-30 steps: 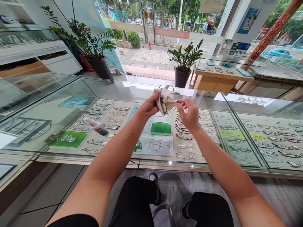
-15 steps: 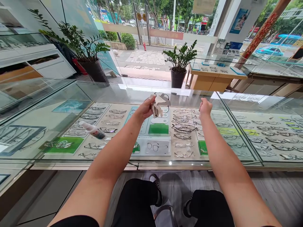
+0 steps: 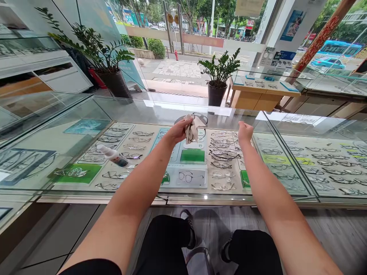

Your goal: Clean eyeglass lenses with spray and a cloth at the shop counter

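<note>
My left hand (image 3: pixel 179 130) is closed on a crumpled white cloth (image 3: pixel 192 128) and a pair of black-rimmed glasses (image 3: pixel 200 119), held over the far part of the glass counter (image 3: pixel 143 109). The cloth covers part of the frame. My right hand (image 3: pixel 245 132) rests curled on the glass to the right, fingers bent under, with nothing visible in it. A small white spray bottle (image 3: pixel 112 155) lies on its side on the counter to the left of my left arm.
Rows of glasses (image 3: pixel 223 154) and green cards lie inside the display case under the glass. Another glass case (image 3: pixel 329 152) adjoins on the right and one on the left. Two potted plants (image 3: pixel 219 76) stand beyond the counter by the windows. My knees are below the counter edge.
My right hand let go of the cloth, moved right and settled curled on the glass. My left hand carried the cloth and glasses a little farther away and lower.
</note>
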Tool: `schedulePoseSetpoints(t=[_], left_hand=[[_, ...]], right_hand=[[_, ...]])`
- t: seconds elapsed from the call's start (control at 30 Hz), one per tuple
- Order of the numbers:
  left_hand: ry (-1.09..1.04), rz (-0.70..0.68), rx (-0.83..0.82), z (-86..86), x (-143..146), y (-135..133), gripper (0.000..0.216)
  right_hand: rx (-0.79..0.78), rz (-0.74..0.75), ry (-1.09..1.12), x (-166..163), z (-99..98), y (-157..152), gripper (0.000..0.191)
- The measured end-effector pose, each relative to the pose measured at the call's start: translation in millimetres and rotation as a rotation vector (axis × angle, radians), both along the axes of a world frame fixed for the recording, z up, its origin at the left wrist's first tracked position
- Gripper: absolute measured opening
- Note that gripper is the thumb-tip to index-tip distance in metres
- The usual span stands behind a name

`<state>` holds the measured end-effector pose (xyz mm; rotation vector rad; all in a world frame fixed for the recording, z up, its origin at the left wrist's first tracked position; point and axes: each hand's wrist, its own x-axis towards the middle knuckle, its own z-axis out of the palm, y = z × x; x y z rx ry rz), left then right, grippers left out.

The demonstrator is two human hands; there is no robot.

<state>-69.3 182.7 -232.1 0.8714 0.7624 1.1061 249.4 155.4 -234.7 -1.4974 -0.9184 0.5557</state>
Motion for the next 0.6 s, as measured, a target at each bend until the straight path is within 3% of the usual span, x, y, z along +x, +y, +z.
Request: schedulePoseSetpoints(t=[0.13, 0.33, 0.6], left_hand=[[0.038, 0.019, 0.032, 5.3, 1.3, -2.2, 0.033], [0.090, -0.061, 0.088, 15.7, 8.8, -12.9, 0.043], [0.145, -0.162, 0.163, 23.5, 32.5, -29.0, 0.033]], right_hand=[[0.001, -0.004, -0.007, 0.1, 0.8, -0.5, 0.050], [-0.004, -0.001, -0.023, -1.3, 1.4, -1.3, 0.050], [-0.020, 0.017, -0.024, -1.6, 1.3, -1.1, 0.052]])
